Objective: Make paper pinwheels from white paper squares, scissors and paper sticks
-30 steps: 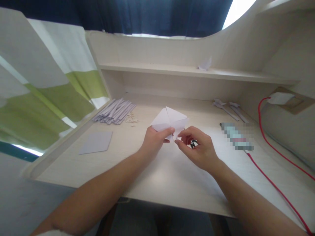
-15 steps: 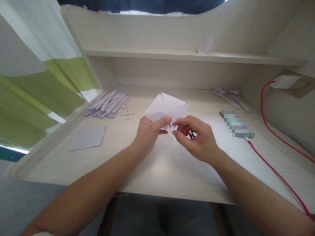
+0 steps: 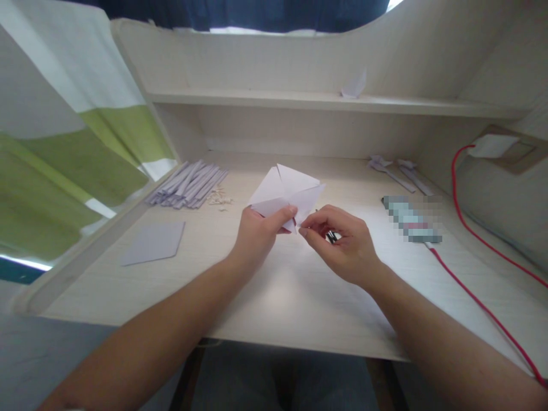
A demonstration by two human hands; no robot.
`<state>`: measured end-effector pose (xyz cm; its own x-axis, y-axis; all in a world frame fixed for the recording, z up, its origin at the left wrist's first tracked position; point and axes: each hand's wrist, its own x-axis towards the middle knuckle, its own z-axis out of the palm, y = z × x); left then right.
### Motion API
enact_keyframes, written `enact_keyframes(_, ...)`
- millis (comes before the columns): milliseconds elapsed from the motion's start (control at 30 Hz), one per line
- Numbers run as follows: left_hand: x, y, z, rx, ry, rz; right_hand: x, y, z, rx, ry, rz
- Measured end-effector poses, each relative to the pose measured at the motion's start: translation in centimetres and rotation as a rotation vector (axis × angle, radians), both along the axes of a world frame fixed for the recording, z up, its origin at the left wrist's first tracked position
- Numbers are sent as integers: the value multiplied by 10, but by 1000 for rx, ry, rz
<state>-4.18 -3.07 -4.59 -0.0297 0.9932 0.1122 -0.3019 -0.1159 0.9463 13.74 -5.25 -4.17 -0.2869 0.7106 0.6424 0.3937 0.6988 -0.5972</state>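
Observation:
A white folded paper (image 3: pixel 287 189) with several triangular flaps is held just above the desk (image 3: pixel 282 297) in the middle of the view. My left hand (image 3: pixel 259 234) is closed on its near left flap, thumb on top. My right hand (image 3: pixel 342 242) pinches the paper's near tip between thumb and forefinger. A small dark object (image 3: pixel 330 235) shows under the right hand's fingers; I cannot make out what it is.
A bundle of folded paper strips (image 3: pixel 190 184) and small scraps (image 3: pixel 219 200) lie at the back left, a grey sheet (image 3: pixel 153 242) nearer left. Two folded paper pieces (image 3: pixel 396 174) lie back right, beside a blurred flat item (image 3: pixel 411 220) with a red cable (image 3: pixel 479 285). A shelf (image 3: pixel 334 101) holds a paper piece (image 3: pixel 353 88).
The view has tilted down a little and the hands with the paper have shifted slightly left. Both hands keep their grip on the paper; the right fingers have closed tighter at its tip.

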Motion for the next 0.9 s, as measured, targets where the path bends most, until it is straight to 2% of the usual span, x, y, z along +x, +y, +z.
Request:
enact_keyframes(200,-2,4,-4,10,-20,14,4,3,2,-4,-73,90)
enact_keyframes(267,-2,4,-5,13,22,29,10,8,4,16,-4,-27)
enact_keyframes(333,-2,4,-5,5,89,44,18,13,8,29,183,-201)
enact_keyframes(400,0,1,-3,0,168,50,24,19,11,-21,358,-273)
enact_keyframes(467,1,-2,1,3,240,55,27,23,12,-123,411,-234)
enact_keyframes(567,3,-5,3,11,298,49,27,24,9,-240,344,-184)
enact_keyframes(700,4,-4,1,15,337,45,25,23,8,-292,309,-194)
enact_keyframes(900,3,-3,0,20,384,75,32,25,20,-394,384,-105)
